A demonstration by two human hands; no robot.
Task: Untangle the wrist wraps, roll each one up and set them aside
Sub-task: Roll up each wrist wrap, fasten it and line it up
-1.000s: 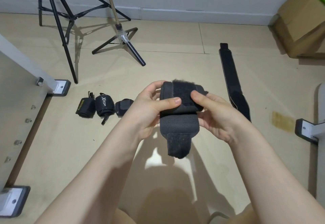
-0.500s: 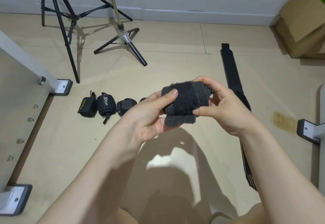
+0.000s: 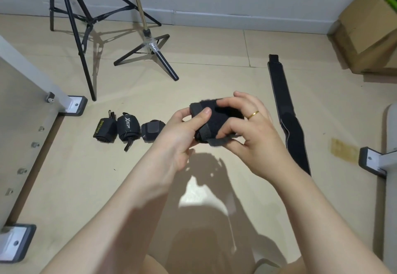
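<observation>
Fingers of the left hand (image 3: 182, 131) and right hand (image 3: 247, 127) curl around a black fabric wrist wrap rolled into a thick bundle (image 3: 211, 121), held above the floor just right of 3 finished black rolls (image 3: 129, 130). Its short loose tab should be pulled snug and pressed flat so the roll keeps tight.

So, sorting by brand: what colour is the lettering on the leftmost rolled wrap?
Yellow lettering on black, head view.

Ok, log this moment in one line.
both hands: left hand, right hand grip wrist wrap | nearly rolled | three rolled wraps on floor
</observation>
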